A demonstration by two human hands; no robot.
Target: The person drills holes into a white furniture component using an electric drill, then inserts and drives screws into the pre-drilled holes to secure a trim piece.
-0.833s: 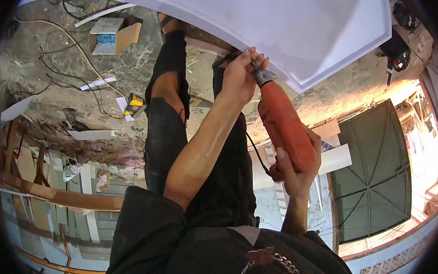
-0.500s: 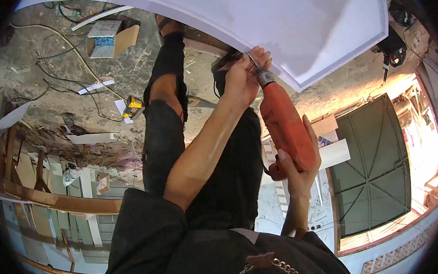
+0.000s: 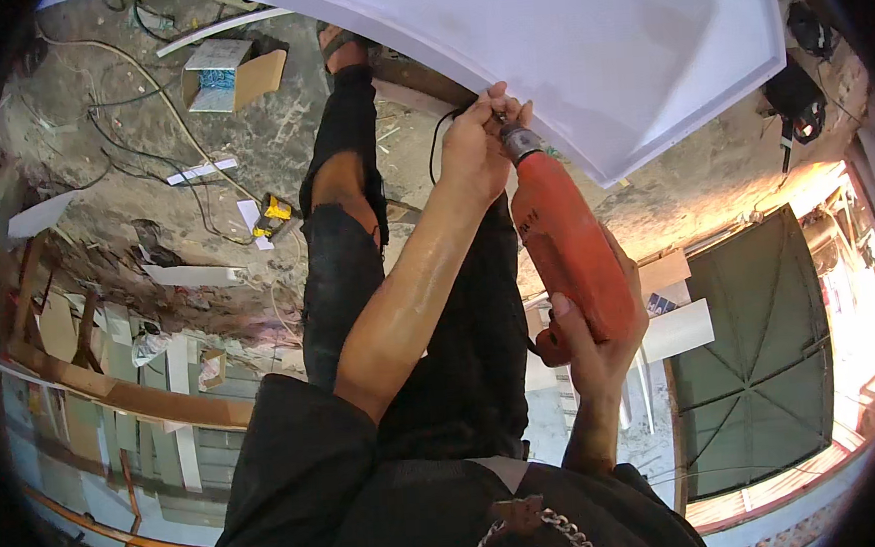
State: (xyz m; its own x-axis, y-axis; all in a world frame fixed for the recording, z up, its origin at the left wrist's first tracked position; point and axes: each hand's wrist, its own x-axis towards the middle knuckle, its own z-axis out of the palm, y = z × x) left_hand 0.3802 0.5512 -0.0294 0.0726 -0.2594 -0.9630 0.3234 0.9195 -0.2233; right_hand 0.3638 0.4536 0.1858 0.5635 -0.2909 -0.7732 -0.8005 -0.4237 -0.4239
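Observation:
My right hand (image 3: 602, 336) wraps round the rear handle of a red-orange power drill (image 3: 574, 250). The drill slants up and left, its grey metal chuck (image 3: 521, 142) close to the near edge of a large white panel (image 3: 584, 54). At that edge my left hand (image 3: 484, 140) is closed, thumb and fingers pinched round the thin drill bit (image 3: 500, 117) just ahead of the chuck. Those fingers hide most of the bit, so whether its tip touches the panel cannot be seen.
On the rough floor at left lie an open carton (image 3: 217, 78) with blue contents, a yellow-and-black tool (image 3: 276, 213), cables (image 3: 134, 66) and white strips. A black tool (image 3: 796, 101) sits right of the panel. A green metal sheet (image 3: 748, 355) stands at far right.
The drill has moved slightly up and left relative to my left hand, bringing the chuck nearer its fingers. Less of the bit shows now. The whole view has shifted a little.

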